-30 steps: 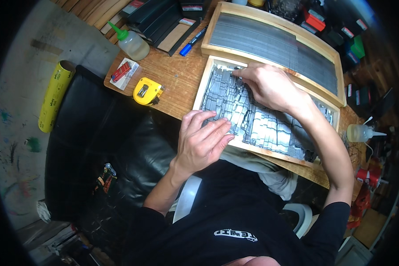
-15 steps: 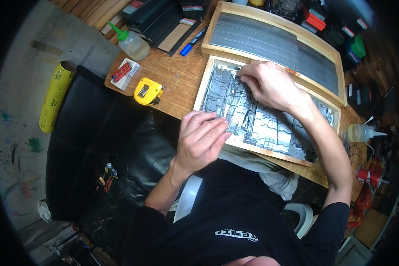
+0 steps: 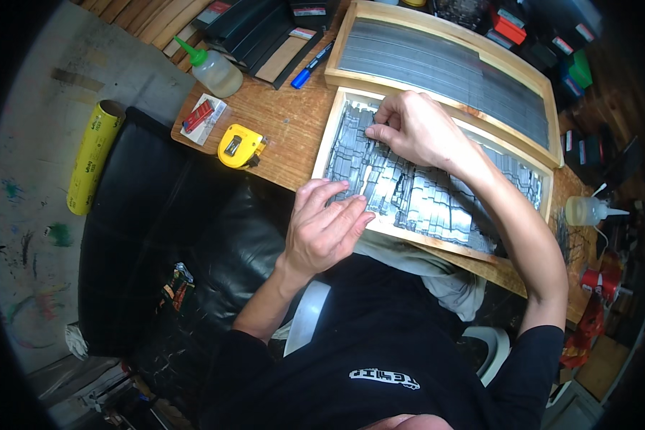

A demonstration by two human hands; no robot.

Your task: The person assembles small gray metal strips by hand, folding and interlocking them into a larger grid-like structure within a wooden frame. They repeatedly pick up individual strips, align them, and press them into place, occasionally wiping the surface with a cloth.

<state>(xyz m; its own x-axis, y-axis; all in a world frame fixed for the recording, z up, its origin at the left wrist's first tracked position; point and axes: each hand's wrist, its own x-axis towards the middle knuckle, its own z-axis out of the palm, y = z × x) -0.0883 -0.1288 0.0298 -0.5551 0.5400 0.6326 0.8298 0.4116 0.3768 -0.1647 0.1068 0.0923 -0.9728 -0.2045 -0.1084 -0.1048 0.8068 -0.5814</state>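
A shallow wooden tray (image 3: 325, 147) on the table is packed with small grey metal pieces (image 3: 437, 204), laid in rows like thin blocks. Over its far left part is my right hand (image 3: 423, 132), thumb and forefinger curled toward each other just above the pieces. Whatever lies between those fingertips is too small or hidden to make out. My left hand (image 3: 326, 226) rests across the tray's near left corner, fingers stretched out and slightly apart, tips on or just over the metal pieces. It holds nothing.
Behind stands a second wooden tray (image 3: 444, 97) of long grey strips. On the table's left are a yellow tape measure (image 3: 238, 146), a red box (image 3: 198, 116), a green-tipped bottle (image 3: 217, 74), a blue marker (image 3: 312, 66) and a black case (image 3: 265, 43). Another squeeze bottle (image 3: 584, 211) stands right.
My right hand has shifted slightly left and its wrist has turned, the thumb now lying further left over the rows. My left hand has stayed almost still.
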